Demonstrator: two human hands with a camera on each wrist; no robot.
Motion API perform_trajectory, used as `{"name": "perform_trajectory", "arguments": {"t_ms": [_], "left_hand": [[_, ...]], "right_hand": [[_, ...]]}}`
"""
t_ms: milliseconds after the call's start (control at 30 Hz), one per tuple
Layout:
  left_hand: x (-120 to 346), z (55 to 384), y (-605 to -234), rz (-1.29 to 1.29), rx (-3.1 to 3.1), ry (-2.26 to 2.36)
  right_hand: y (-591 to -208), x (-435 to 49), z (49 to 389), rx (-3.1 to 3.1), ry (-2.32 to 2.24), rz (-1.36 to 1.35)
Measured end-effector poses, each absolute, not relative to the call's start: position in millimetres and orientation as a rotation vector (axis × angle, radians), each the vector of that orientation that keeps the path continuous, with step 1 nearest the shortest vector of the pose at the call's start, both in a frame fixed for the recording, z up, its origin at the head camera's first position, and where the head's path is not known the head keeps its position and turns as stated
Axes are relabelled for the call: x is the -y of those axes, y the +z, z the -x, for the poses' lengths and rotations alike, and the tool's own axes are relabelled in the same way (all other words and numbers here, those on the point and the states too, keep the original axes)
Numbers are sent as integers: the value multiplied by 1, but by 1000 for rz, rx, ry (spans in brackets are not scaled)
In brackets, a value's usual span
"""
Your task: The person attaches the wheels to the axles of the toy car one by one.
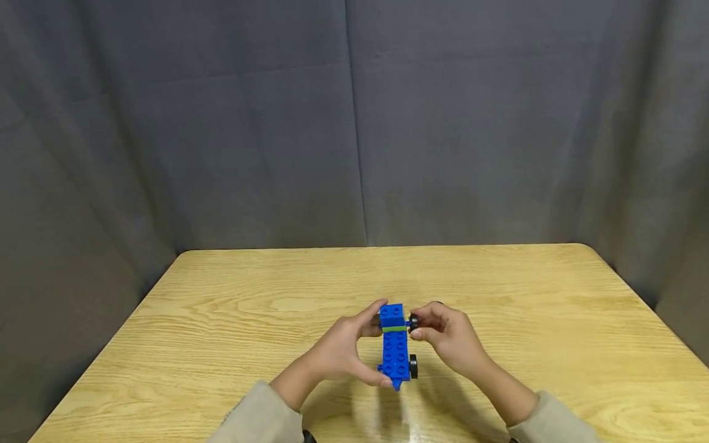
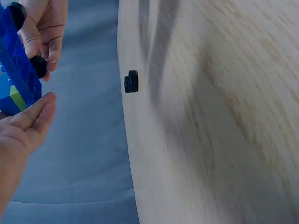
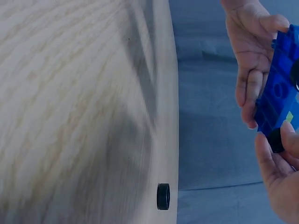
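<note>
A blue toy car base [image 1: 396,354], studded on top, is held up over the table by my left hand [image 1: 346,351]. The thumb lies at its near end and the fingers at the far end. On its far end sits a blue brick [image 1: 392,315] over a thin green piece [image 1: 394,329]. My right hand [image 1: 451,338] pinches a black wheel [image 1: 413,322] at the axle on the far right side. Another black wheel [image 1: 413,367] is on the near right side. In the right wrist view, the underside [image 3: 275,88] of the base shows between both hands.
The wooden table [image 1: 221,320] carries loose black wheels, seen as a dark piece [image 2: 131,81] near the table edge in the left wrist view and as a wheel [image 3: 163,196] in the right wrist view. Grey curtains [image 1: 266,135] hang behind and on both sides.
</note>
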State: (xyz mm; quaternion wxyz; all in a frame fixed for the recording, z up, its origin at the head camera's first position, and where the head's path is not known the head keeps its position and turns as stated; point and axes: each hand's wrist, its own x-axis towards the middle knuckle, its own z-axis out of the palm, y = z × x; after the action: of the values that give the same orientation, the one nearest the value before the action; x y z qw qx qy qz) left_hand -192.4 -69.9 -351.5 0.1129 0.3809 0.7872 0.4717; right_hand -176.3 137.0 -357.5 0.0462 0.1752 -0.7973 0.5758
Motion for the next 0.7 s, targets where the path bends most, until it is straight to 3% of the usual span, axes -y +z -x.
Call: {"name": "perform_trajectory", "arguments": {"t_ms": [700], "left_hand": [[67,188,-352,-1174,-2304,1401]], "right_hand": [[-354,-137,175,2454,1476,-695]]}}
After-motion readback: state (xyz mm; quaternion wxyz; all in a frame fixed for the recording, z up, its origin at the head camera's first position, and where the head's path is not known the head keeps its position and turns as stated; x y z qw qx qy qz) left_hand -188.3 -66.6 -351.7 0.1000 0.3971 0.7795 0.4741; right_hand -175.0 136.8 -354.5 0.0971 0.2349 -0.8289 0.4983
